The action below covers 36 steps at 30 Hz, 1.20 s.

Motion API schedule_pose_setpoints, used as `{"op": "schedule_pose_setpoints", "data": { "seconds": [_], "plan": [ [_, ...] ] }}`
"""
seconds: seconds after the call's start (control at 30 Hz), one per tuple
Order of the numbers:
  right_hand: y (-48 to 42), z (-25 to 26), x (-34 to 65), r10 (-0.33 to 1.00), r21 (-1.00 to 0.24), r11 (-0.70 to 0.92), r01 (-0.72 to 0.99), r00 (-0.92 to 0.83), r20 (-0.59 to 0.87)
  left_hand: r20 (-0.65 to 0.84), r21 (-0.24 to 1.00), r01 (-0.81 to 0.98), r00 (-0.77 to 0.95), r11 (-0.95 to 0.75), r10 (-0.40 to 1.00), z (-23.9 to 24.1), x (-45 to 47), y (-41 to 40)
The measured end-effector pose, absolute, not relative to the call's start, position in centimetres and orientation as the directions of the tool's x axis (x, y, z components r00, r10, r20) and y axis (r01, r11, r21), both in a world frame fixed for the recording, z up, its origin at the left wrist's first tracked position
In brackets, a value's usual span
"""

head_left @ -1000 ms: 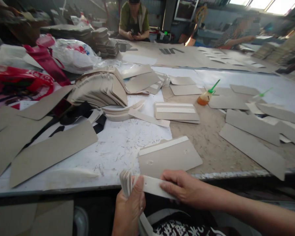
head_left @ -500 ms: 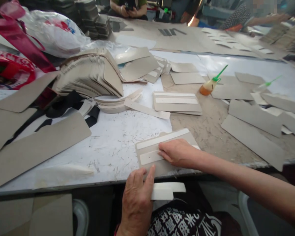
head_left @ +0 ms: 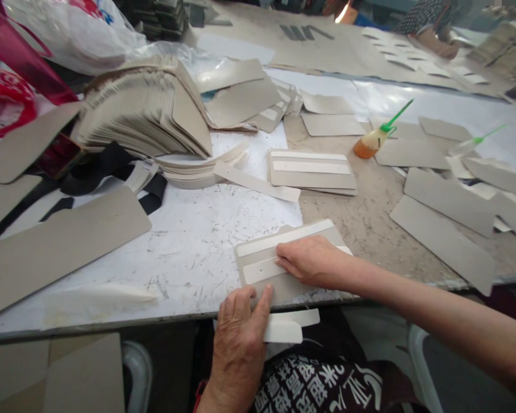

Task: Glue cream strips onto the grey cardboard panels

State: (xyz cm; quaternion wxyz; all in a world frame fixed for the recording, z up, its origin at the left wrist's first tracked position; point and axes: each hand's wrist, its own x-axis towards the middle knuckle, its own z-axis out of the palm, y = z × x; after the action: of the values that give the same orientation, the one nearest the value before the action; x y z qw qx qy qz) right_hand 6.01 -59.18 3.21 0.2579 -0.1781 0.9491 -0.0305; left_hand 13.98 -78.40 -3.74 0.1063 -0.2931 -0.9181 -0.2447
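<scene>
A grey-beige card panel [head_left: 290, 291] lies at the table's front edge, bearing two white strips. My right hand [head_left: 307, 261] is closed, its curled fingertips down on the lower white strip [head_left: 260, 269]; what is inside the fingers, if anything, is hidden. The upper white strip [head_left: 284, 238] runs along the panel's far edge. My left hand [head_left: 241, 338] grips a few loose white card strips [head_left: 284, 331], which stick out to the right below the table edge. Its fingertips rest at the panel's near left edge.
Beyond the panel stands a small stack of stripped panels [head_left: 312, 180]. Left of it lie a fan of strips [head_left: 193, 172] and a large card stack [head_left: 141, 115]. A glue bottle with a green nozzle [head_left: 370, 143] stands to the right. Loose card pieces [head_left: 445, 241] cover the right side.
The view has shifted slightly. The loose strips below my left hand have changed angle a little. Both hands stay at nearly the same spots on the panel.
</scene>
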Motion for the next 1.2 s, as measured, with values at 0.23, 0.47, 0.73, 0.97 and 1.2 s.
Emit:
{"op": "schedule_pose_setpoints", "data": {
  "seconds": [0.23, 0.47, 0.73, 0.97, 1.2],
  "plan": [
    [-59.22, 3.31, 5.84, -0.342, -0.152, 0.939, -0.309, -0.794, -0.502, 0.365, 0.377, 0.592, -0.802, 0.712, 0.473, -3.67, 13.91, -78.17],
    [-59.38, 3.35, 5.91, -0.341, -0.143, 0.94, -0.311, -0.812, -0.474, 0.363, 0.358, 0.591, -0.801, 0.723, 0.476, -3.49, 13.8, -78.12],
    [-59.37, 3.22, 5.96, -0.339, -0.153, 0.941, -0.303, -0.807, -0.483, 0.363, 0.36, 0.597, -0.798, 0.717, 0.481, -3.53, 13.68, -78.23],
    [-59.25, 2.73, 6.0, -0.353, -0.167, 0.935, -0.311, -0.81, -0.468, 0.356, 0.349, 0.611, -0.788, 0.711, 0.503, -3.42, 13.61, -78.14],
    [-60.03, 3.4, 6.12, -0.335, -0.167, 0.942, -0.29, -0.823, -0.459, 0.402, 0.263, 0.72, -0.687, 0.643, 0.605, -3.96, 13.1, -78.13]
  ]
}}
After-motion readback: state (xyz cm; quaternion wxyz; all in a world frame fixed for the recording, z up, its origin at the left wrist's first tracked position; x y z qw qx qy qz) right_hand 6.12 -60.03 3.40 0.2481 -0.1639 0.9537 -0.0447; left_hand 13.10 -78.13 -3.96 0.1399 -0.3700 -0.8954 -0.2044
